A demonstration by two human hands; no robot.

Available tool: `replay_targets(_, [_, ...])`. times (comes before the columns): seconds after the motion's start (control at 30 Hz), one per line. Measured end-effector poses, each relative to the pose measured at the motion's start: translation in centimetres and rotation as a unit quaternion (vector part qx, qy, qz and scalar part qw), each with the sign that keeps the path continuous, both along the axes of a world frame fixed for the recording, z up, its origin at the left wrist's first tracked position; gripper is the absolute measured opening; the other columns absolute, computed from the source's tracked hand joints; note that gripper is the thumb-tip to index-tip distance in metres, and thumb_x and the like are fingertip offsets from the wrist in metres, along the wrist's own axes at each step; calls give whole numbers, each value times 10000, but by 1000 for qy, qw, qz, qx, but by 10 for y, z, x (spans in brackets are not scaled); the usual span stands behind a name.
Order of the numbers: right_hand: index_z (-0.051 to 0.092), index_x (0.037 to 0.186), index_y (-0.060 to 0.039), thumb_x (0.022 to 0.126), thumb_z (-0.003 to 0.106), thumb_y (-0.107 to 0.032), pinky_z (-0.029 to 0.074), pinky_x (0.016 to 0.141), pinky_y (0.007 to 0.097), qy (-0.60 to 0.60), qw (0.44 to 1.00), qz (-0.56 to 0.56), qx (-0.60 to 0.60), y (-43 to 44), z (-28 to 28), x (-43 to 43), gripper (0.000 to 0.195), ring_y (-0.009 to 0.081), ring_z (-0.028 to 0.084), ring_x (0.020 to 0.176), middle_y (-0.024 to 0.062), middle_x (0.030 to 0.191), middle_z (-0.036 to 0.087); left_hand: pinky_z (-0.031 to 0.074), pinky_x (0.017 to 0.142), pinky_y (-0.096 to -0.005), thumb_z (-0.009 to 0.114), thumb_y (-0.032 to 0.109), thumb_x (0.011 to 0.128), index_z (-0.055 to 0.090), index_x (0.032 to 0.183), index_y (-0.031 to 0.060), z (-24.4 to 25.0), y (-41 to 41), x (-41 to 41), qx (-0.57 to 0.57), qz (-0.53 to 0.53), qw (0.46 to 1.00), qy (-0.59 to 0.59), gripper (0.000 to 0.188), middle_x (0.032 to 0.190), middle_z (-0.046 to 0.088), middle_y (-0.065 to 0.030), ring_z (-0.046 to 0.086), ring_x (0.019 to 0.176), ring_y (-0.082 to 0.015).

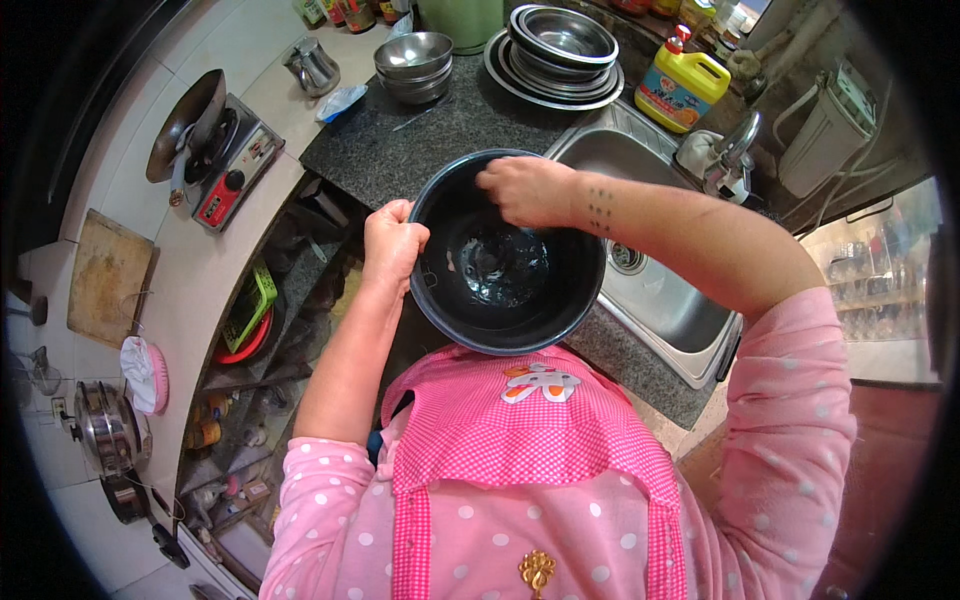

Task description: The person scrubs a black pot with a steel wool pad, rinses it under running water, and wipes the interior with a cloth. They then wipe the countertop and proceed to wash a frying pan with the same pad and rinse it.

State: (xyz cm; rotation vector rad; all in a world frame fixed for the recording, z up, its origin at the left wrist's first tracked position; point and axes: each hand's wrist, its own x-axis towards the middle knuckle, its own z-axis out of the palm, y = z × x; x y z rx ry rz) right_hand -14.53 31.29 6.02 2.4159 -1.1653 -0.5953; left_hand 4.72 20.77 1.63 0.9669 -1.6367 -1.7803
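A large, deep black basin (pixel 495 300) is tilted in front of my pink checked apron, above the front edge of the counter. Water shines at its bottom, and a small pinkish bit clings inside on the left. With the thumb over the rim, my left hand (pixel 394 240) grips the basin's left side. My right hand (pixel 529 189) reaches inside near the far rim, its fingers curled and slightly blurred; whether it holds anything is hidden. Right of the basin lies the stainless steel sink (pixel 660 300), partly covered by my right forearm.
Steel bowls (pixel 412 67) and stacked steel basins (pixel 555 67) stand at the back of the granite counter (pixel 457 124). A yellow jug (pixel 679 86) is near the faucet (pixel 739 150). On the left are a gas stove (pixel 236 169), a wok (pixel 187 124) and a cutting board (pixel 110 277).
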Motion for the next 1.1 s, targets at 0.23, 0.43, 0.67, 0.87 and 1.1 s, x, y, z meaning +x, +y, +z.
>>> replay_targets(0.23, [694, 750, -136, 700, 555, -198, 398, 816, 261, -34, 991, 108, -71, -15, -4, -21, 160, 163, 480, 995, -28, 957, 620, 253, 406, -234, 471, -127, 523, 375, 539, 77, 4, -1, -3, 5, -4, 1000, -18, 226, 526, 379, 54, 321, 445, -58])
replay_targets(0.43, [717, 813, -189, 757, 542, -281, 379, 850, 307, 8, 960, -219, 175, 77, -15, 9, 205, 184, 500, 1069, -22, 987, 655, 263, 419, -224, 462, -144, 508, 360, 532, 70, 6, -2, 4, 25, 32, 998, 46, 238, 594, 481, 16, 358, 488, -57])
replay_targets(0.67, [636, 985, -7, 821, 435, -195, 460, 801, 383, -593, 610, -290, 439, 39, -45, 91, 320, 260, 604, 896, 118, 962, 645, 316, 448, -220, 452, -151, 527, 396, 556, 33, 11, 19, -3, 29, 20, 997, 72, 194, 724, 588, -27, 411, 541, -61])
replay_targets(0.87, [546, 813, -25, 773, 446, -127, 435, 786, 357, -949, -193, -239, 76, -23, -63, 90, 149, 263, 531, 809, 113, 862, 570, 354, 484, -205, 450, -114, 570, 591, 755, -28, 25, 40, 11, 18, 27, 999, 22, 248, 679, 530, 31, 460, 574, -54])
replay_targets(1.1, [572, 1014, -49, 854, 475, -146, 414, 701, 284, -888, 217, -320, 250, 7, -112, 120, 211, 142, 494, 792, 39, 888, 560, 370, 503, -195, 425, -157, 537, 601, 769, -62, 2, 37, -1, 0, 33, 998, 47, 306, 868, 641, -45, 471, 615, -44])
